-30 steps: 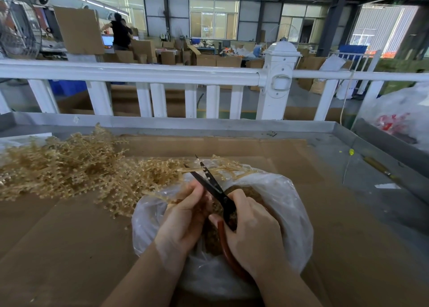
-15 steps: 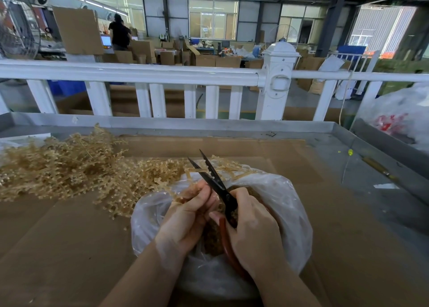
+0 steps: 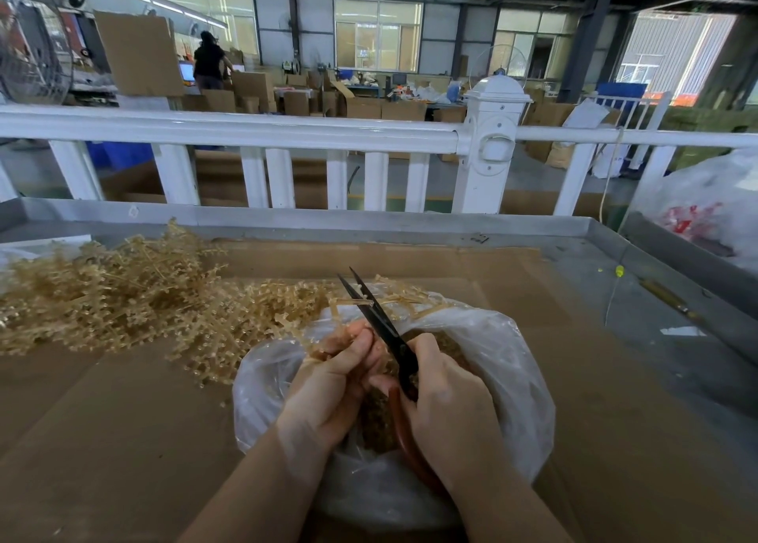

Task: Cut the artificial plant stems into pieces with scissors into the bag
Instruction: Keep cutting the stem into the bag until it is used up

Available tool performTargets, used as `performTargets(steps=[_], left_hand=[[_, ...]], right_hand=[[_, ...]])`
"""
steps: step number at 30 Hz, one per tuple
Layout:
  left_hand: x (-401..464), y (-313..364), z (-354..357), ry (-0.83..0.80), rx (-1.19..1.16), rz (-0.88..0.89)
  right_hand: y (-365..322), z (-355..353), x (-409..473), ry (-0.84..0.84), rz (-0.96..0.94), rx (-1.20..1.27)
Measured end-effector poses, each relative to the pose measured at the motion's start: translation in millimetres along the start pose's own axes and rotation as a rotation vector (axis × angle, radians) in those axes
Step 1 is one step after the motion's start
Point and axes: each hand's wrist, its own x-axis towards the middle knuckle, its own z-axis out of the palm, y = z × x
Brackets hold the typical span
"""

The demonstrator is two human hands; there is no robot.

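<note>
Head view shows me, at the left of the frame, the heap of uncut stems (image 3: 123, 296); at lower centre the left hand (image 3: 336, 378) pinches one stem over the open bag (image 3: 504, 378). Beside it the right hand (image 3: 447, 403) grips the scissors (image 3: 381, 321), blades a little apart. I fear the blades may nip the near left fingers (image 3: 365, 337), or pieces may jump past the bag's rim.

Place: factory or warehouse packing floor | Evidence: stacked cardboard boxes (image 3: 250, 87) far across the hall; steel roof beams and tall windows (image 3: 377, 35); industrial fan (image 3: 35, 62) far left; metal-edged worktable (image 3: 410, 224) lined with cardboard; white railing (image 3: 229, 132) behind it
</note>
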Motion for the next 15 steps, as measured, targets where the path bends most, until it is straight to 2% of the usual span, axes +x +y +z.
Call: performTargets(steps=[7,15], left_hand=[[-3.2,1.4,4.2,0.039,-0.002,-0.014],[-4.9,3.2,3.7,0.110,-0.011,-0.006]], right_hand=[[-1.1,-1.1,-1.4,0.027,0.015,0.069],[2.3,0.9,-2.2,-0.017,0.003,0.016]])
